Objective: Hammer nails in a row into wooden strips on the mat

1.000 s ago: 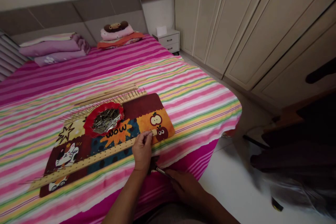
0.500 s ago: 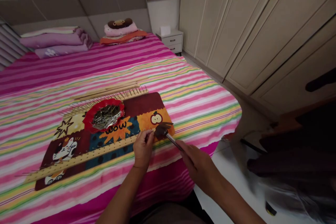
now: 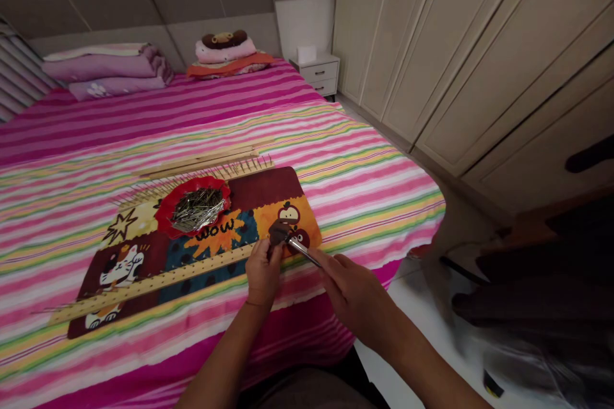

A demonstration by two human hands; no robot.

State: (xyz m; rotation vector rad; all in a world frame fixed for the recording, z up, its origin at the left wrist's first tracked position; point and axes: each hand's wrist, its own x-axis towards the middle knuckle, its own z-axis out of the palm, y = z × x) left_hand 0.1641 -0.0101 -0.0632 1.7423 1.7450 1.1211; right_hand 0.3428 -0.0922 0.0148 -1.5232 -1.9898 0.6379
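My right hand [image 3: 352, 291] is closed around the metal handle of a hammer [image 3: 303, 250]. Its dark head [image 3: 279, 232] is right above the fingertips of my left hand [image 3: 263, 271]. The left fingers are pinched at the right end of a pale wooden strip [image 3: 192, 270]; what they pinch is hidden by the hammer head. Small dark nails stand along the strip, which lies across a patterned mat [image 3: 249, 188] with cartoon pictures. On the mat, behind the strip, sits a red scalloped dish [image 3: 165, 220] heaped with loose nails [image 3: 199, 208].
A second strip bristling with nails [image 3: 235, 170] lies behind the dish, with bare wooden strips [image 3: 206, 158] beyond it. Everything rests on a striped bedspread [image 3: 369, 172]. Folded bedding [image 3: 110, 70] is by the headboard. A nightstand [image 3: 319, 73] and wardrobe [image 3: 432, 45] stand at the right.
The hammer head has moved left, from beside my left fingertips to over them. My right hand has shifted slightly left with it. The left hand stays at the strip's end.
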